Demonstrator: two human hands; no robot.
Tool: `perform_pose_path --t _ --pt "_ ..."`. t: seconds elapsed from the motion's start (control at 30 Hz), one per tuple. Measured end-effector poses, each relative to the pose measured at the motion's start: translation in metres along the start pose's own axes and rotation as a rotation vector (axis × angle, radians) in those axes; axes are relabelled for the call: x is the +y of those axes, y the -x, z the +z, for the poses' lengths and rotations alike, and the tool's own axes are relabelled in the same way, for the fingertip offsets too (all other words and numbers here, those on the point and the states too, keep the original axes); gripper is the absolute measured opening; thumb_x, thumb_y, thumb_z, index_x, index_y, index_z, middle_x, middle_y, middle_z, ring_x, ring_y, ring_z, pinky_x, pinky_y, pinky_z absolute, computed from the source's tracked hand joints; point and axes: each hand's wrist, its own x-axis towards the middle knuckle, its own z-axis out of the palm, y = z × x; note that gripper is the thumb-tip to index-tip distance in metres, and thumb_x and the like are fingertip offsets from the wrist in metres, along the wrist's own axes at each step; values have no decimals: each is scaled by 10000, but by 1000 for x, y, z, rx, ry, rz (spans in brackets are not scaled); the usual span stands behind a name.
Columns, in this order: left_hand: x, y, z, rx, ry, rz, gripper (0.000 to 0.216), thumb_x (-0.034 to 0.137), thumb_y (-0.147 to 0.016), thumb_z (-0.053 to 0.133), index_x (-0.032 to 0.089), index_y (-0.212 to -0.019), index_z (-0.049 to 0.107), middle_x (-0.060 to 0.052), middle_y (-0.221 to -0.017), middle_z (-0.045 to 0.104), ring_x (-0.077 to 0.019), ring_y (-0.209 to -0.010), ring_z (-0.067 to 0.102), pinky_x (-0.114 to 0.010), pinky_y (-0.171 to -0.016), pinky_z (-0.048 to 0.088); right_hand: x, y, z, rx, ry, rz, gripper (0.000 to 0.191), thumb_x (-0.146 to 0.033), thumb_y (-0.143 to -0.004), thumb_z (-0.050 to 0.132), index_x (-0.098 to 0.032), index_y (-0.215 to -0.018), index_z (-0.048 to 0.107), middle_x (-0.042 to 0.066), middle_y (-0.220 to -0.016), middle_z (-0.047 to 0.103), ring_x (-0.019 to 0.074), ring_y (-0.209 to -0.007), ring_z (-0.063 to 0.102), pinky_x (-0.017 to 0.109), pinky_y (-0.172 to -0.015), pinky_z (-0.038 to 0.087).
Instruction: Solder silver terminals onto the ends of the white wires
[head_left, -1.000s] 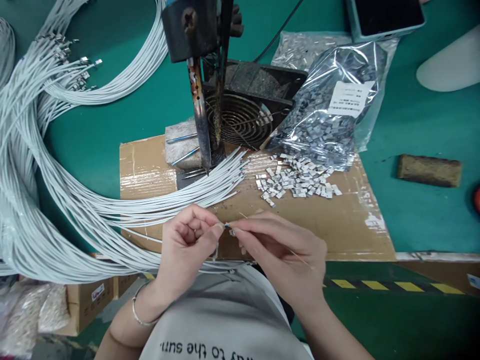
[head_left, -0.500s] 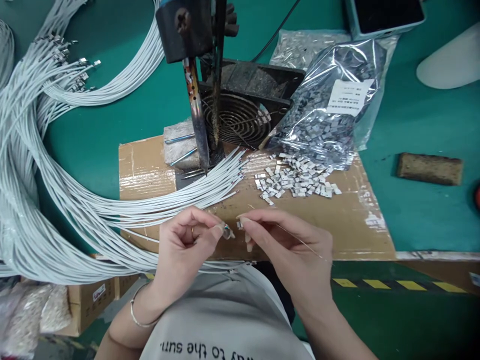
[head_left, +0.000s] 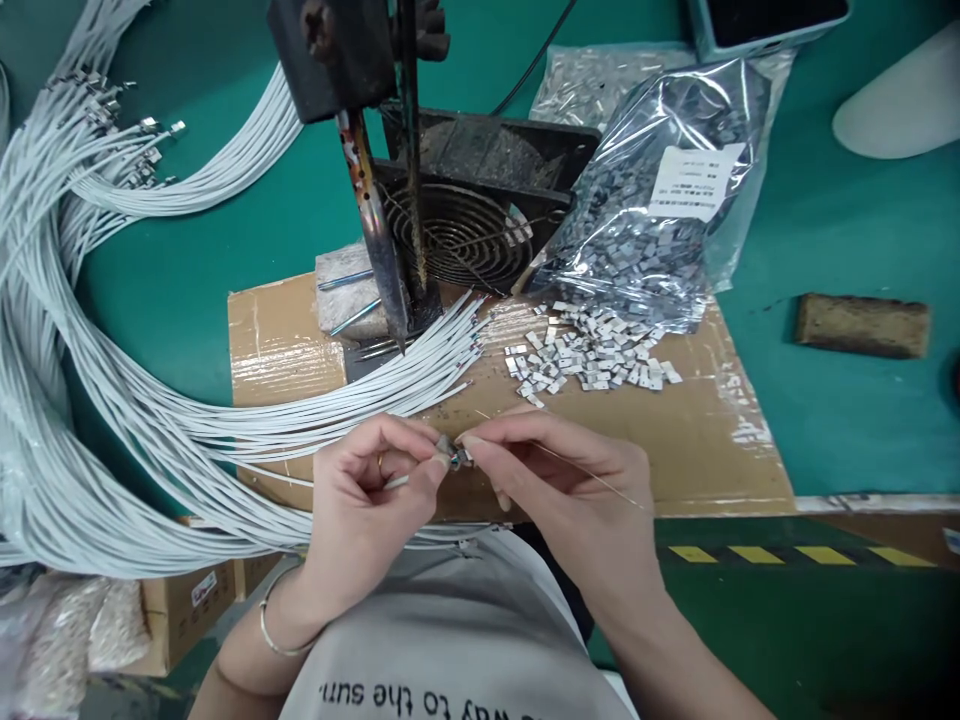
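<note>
My left hand (head_left: 367, 500) is closed in a pinch on the end of a white cable (head_left: 396, 482). Thumb and forefinger of my right hand (head_left: 574, 490) grip a small metal connector (head_left: 466, 457) right at the cable's tip; whether the two touch I cannot make out. A thin solder wire (head_left: 600, 482) also runs through the right hand. Ahead of the left hand, a fixed soldering iron (head_left: 386, 270) points down over a bundle of white cables (head_left: 352, 395). Beyond the right hand lies a pile of loose metal connectors (head_left: 600, 350).
Behind the iron stands a black fan (head_left: 465, 235). A plastic bag of connectors (head_left: 637, 240) rests beside it. Cardboard (head_left: 675, 450) covers the bench's front. A worn block (head_left: 862, 325) lies to the right, and more coiled cables (head_left: 45, 480) fill the left.
My right hand has moved left, bringing the connector up to the cable end in my left hand. The view has shifted slightly.
</note>
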Motion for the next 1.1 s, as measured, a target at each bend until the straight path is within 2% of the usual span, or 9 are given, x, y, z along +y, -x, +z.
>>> perform_pose_path --t 0.37,0.67,0.77,0.97,1.1 --pt "-5 -1 0 -3 -23 6 146 65 -825 811 178 -751 756 -13 -856 777 -16 -503 463 -131 -435 300 0 -3 1 8 2 20 151 -155 -896 810 -277 -824 864 -34 -655 696 96 -541 549 219 -473 418" --pt "-1 -4 2 -2 -9 -11 147 70 -815 806 179 -735 748 -18 -854 797 -32 -510 522 -136 -439 350 1 -2 -1 36 35 -6 154 -152 -905 815 -276 -826 860 -38 -666 707 90 -522 528 219 -484 442" --pt "2 -5 1 5 18 -32 139 113 -824 816 185 -728 744 -24 -807 788 -59 -518 541 -159 -446 382 5 -3 -4 25 75 -51 155 -142 -923 813 -276 -884 880 -10 -732 753 109 -568 598 219 -490 474" --pt "0 -5 -1 4 12 -74 148 183 -829 826 184 -713 735 14 -594 641 -65 -469 430 -166 -411 292 7 -4 -6 -100 110 -135 232 -97 -925 797 -290 -968 917 28 -820 808 148 -653 712 234 -539 573" --pt "-3 -3 -2 5 6 -73 149 194 -834 830 189 -720 733 26 -555 602 -71 -471 424 -176 -423 292 7 -5 -8 -134 147 -209 291 -69 -927 804 -323 -1014 918 10 -860 816 138 -681 730 227 -575 590"
